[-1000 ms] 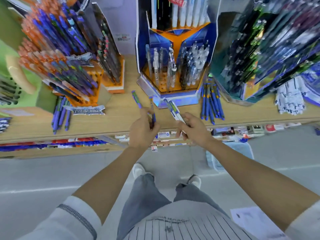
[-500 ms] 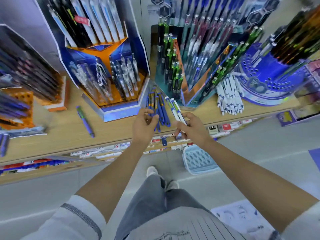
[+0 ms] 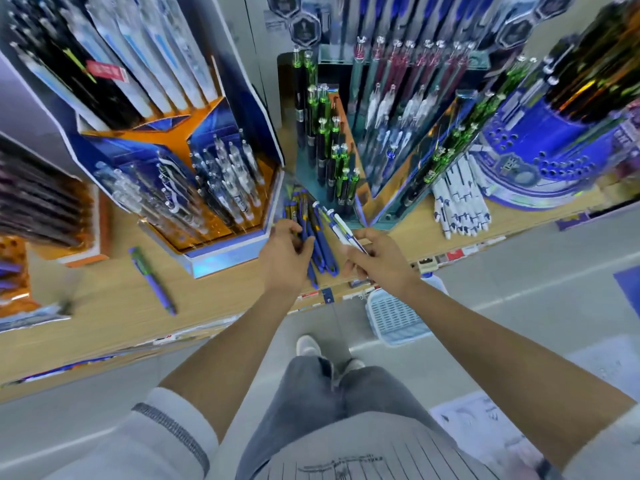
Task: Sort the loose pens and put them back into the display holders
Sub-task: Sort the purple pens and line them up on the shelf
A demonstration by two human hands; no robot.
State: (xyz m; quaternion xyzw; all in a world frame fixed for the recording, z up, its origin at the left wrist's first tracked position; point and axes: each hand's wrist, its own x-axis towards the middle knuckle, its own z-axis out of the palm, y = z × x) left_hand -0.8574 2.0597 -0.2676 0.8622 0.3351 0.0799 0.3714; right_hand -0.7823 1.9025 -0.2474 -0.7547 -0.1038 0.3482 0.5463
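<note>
My right hand (image 3: 379, 263) grips two white and blue pens (image 3: 341, 228) that stick up to the left over the wooden shelf (image 3: 114, 299). My left hand (image 3: 285, 252) curls its fingers round loose blue pens (image 3: 320, 237) in a pile lying between two display holders. The blue and orange holder (image 3: 221, 188) with clear pens stands to the left of the pile. The teal holder (image 3: 346, 161) with green and black pens stands behind it. A single blue and green pen (image 3: 152, 280) lies alone on the shelf at the left.
A heap of white pens (image 3: 462, 206) lies on the shelf at the right, in front of a round blue holder (image 3: 554, 147). More orange displays stand at the far left. A pale blue basket (image 3: 394, 317) sits on the floor under the shelf edge.
The view has swung to the right along the shelf. My left hand left the pens at the left and now closes on the blue pile. My right hand keeps its two pens.
</note>
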